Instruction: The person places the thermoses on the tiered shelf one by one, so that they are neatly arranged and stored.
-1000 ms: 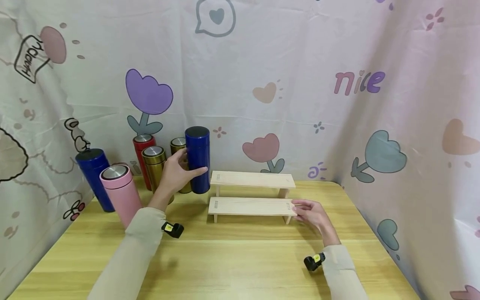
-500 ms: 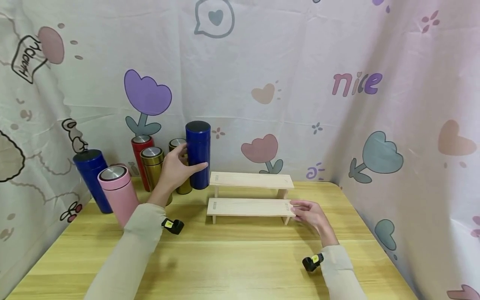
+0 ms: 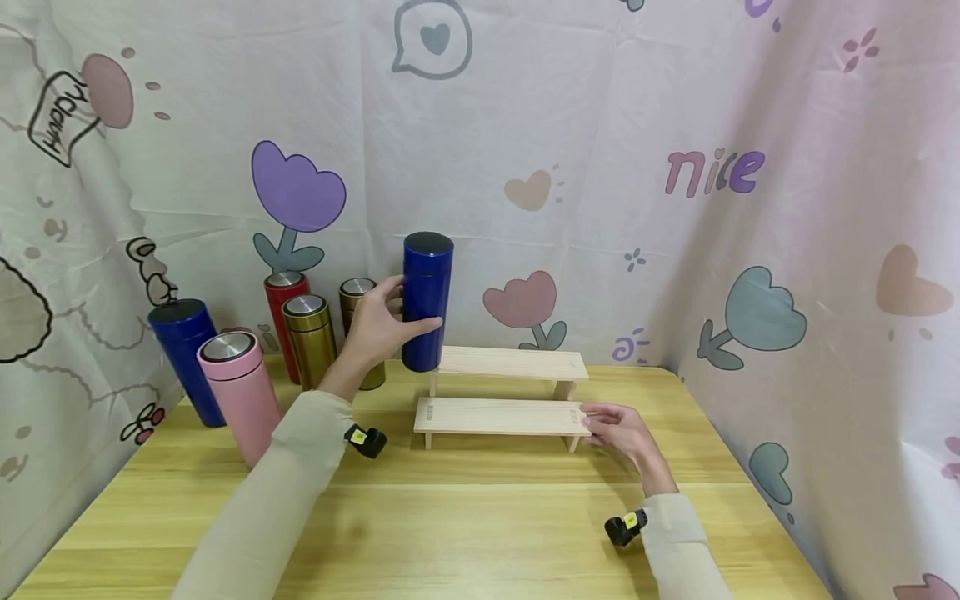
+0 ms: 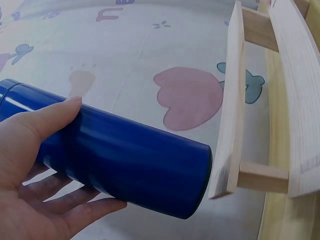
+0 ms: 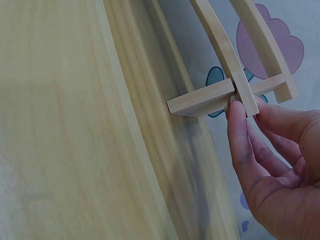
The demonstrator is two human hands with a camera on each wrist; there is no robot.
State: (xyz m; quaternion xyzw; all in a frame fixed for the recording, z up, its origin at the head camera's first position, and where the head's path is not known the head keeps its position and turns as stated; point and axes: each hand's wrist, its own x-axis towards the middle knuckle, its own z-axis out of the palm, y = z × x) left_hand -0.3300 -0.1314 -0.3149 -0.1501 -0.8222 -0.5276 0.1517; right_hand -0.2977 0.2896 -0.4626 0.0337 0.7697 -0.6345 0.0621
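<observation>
My left hand (image 3: 378,327) grips a blue thermos bottle (image 3: 427,302) around its middle, thumb on the near side. The bottle is roughly upright, its base close to the left end of the upper tier of a pale wooden two-step rack (image 3: 510,362). In the left wrist view the base of the bottle (image 4: 150,160) shows a small gap from the rack's upper board (image 4: 230,115). My right hand (image 3: 622,432) pinches the right end of the lower board (image 3: 498,415) between thumb and fingers; the right wrist view shows the fingers (image 5: 240,135) at that board's end.
On the left of the wooden table (image 3: 450,533) stand a pink thermos (image 3: 240,392), another blue one (image 3: 187,358), a red one (image 3: 285,321) and a gold one (image 3: 309,337). A second gold thermos (image 3: 372,375) is partly behind my left hand. A printed curtain (image 3: 600,125) hangs behind.
My left hand has lifted the blue thermos slightly and carried it right, from beside the rack to over its upper left end. My right hand stays on the lower board.
</observation>
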